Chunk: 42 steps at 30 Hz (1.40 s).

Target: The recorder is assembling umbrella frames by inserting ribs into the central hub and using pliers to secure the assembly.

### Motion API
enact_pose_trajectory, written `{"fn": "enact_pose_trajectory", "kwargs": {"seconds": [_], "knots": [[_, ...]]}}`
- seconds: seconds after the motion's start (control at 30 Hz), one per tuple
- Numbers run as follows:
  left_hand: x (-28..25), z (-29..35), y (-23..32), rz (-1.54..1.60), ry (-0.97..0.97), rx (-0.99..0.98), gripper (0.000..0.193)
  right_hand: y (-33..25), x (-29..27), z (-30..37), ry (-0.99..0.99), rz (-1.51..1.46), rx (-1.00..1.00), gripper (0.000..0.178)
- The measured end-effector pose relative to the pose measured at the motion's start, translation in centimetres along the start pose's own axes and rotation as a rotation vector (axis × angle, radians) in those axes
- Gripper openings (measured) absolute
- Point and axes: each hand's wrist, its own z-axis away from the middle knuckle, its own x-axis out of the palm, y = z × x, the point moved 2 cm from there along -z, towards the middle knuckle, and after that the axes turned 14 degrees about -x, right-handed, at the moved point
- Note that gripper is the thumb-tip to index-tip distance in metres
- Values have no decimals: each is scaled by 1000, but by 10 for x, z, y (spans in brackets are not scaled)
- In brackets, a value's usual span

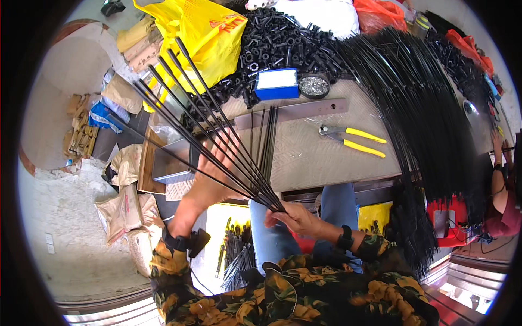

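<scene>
A fanned bundle of thin black rods (267, 196) is gripped near its lower end by my right hand (296, 218), whose fingers are closed round it. The rods spread up and left, several with thicker dark sleeves at their far ends. Behind the fan is my left hand (213, 171), fingers stretched out and partly hidden by the rods; whether it touches them I cannot tell. Just beyond, a few more black rods (266, 146) rest on the table against a flat metal strip (312, 112). Yellow-handled pliers (356, 142) lie to the right.
Black tubular parts (299, 46) are heaped at the back, behind a blue box (276, 92) and a round dish of small metal pieces (314, 87). A yellow bag (204, 43) stands back left. Long black rods (424, 108) drape over the right side. Another person's arm (498, 185) shows far right.
</scene>
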Motion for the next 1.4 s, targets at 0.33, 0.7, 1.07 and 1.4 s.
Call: {"fn": "enact_pose_trajectory", "kwargs": {"seconds": [0.33, 0.7, 1.07, 1.4], "knots": [[-30, -16, 46, 639, 240, 308, 52, -45, 7, -30, -105, -54, -12, 20], [0, 7, 71, 1285, -305, -106, 27, -149, 2, -69, -245, -95, -110, 17], [11, -117, -2, -321, 253, 21, 65, -36, 3, -26, 3, 8, -72, 18], [8, 9, 23, -69, -179, 21, 125, 59, -7, 38, -45, -55, 145, 25]]}}
